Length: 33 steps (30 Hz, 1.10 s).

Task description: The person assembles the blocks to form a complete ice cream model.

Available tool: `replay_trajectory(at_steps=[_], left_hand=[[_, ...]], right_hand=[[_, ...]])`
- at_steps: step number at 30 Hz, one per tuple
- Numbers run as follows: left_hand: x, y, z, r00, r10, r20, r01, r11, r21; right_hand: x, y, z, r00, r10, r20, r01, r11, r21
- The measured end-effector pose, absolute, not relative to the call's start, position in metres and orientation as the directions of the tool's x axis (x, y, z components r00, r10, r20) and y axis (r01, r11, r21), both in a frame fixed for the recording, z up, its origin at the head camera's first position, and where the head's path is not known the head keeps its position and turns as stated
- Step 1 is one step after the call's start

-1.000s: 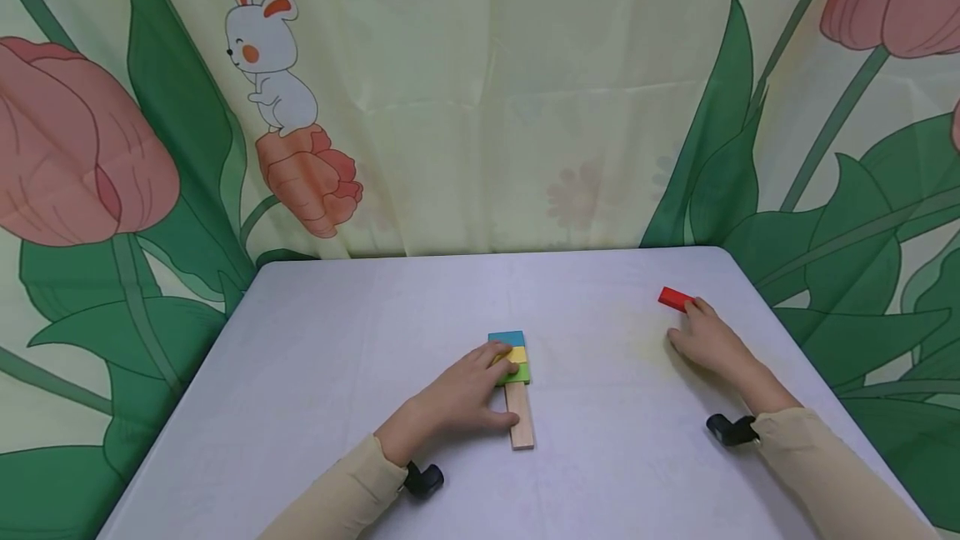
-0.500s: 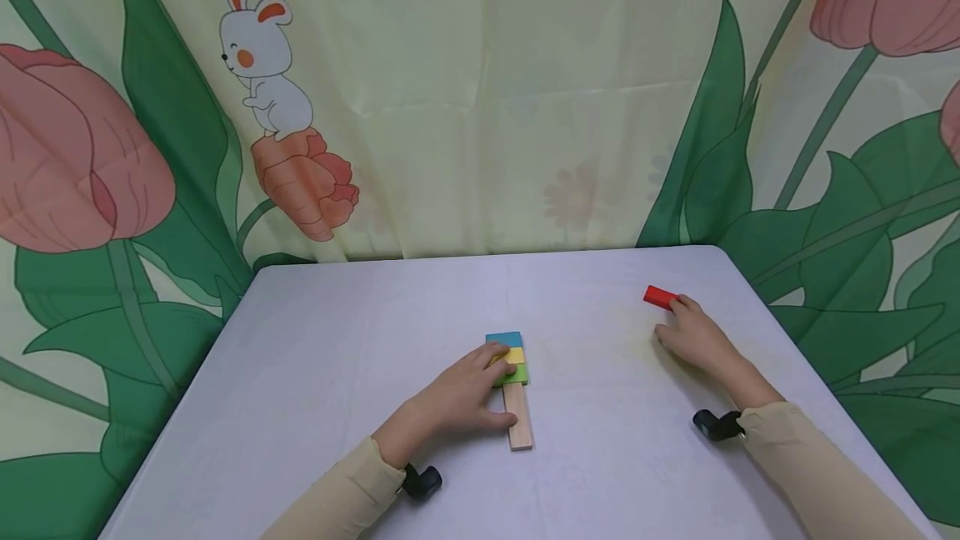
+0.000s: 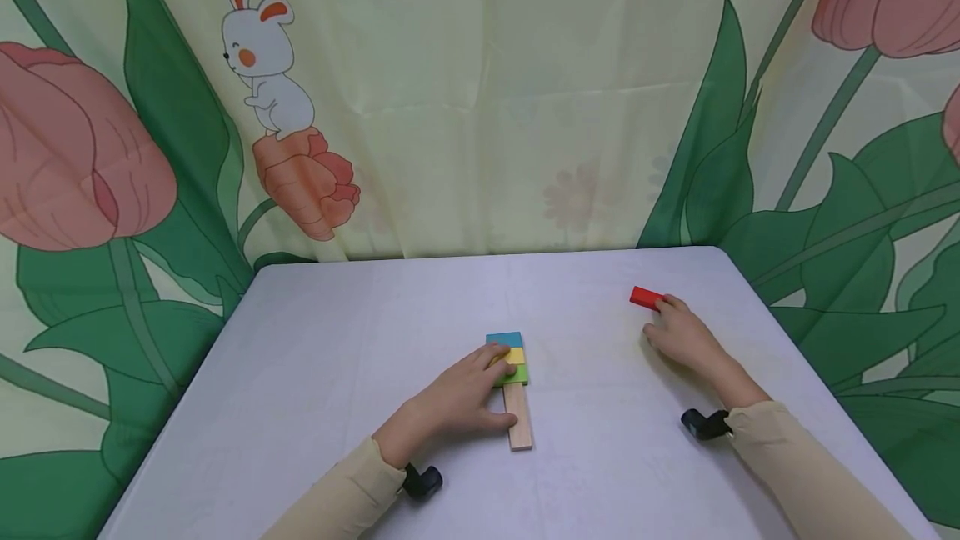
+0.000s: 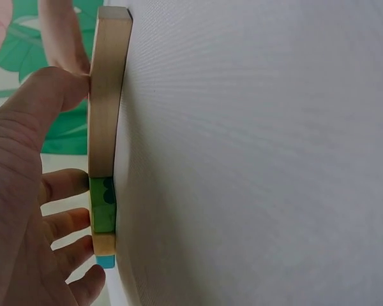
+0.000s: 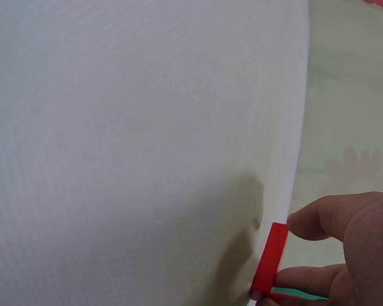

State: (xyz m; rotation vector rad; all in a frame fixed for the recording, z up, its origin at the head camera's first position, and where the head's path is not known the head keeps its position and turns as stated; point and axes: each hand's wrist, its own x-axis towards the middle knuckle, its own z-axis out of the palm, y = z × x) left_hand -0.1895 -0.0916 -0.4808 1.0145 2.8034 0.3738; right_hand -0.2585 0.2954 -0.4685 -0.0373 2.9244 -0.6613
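Note:
A row of flat blocks lies on the table in the head view: a blue block [image 3: 503, 339] at the far end, then a yellow block [image 3: 515, 355] and a green block [image 3: 521, 374]. A plain wooden block [image 3: 518, 417] extends from the green one toward the person. My left hand [image 3: 457, 394] rests on this row, its thumb on the wooden block and its fingertips on the coloured ones. At the right, my right hand [image 3: 688, 342] holds a red block [image 3: 645, 297] by its near end. The right wrist view shows thumb and fingers against the red block [image 5: 269, 258].
A white cloth covers the table [image 3: 360, 332]. Behind it hangs a curtain [image 3: 480, 107] printed with tulips, leaves and a rabbit. A black wrist camera [image 3: 423, 482] sits below the left hand, another wrist camera [image 3: 705, 424] below the right.
My right hand has moved left with the red block, closer to the row. My left hand and the blocks under it have stayed in place.

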Motion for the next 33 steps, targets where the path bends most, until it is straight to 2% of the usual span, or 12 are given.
replay_trajectory(at_steps=[13,33], left_hand=[[-0.189,-0.093,-0.478,-0.764,0.643,-0.052,0.606,0.743,0.286],[-0.191,-0.092,-0.479,-0.774,0.628,-0.072,0.587,0.756,0.290]], right_hand=[[-0.261,0.272,-0.467,-0.989,-0.060,-0.138,0.009,0.892,-0.452],[-0.265,0.234,-0.466,-0.980,-0.136,-0.143,-0.056,0.885,-0.461]])
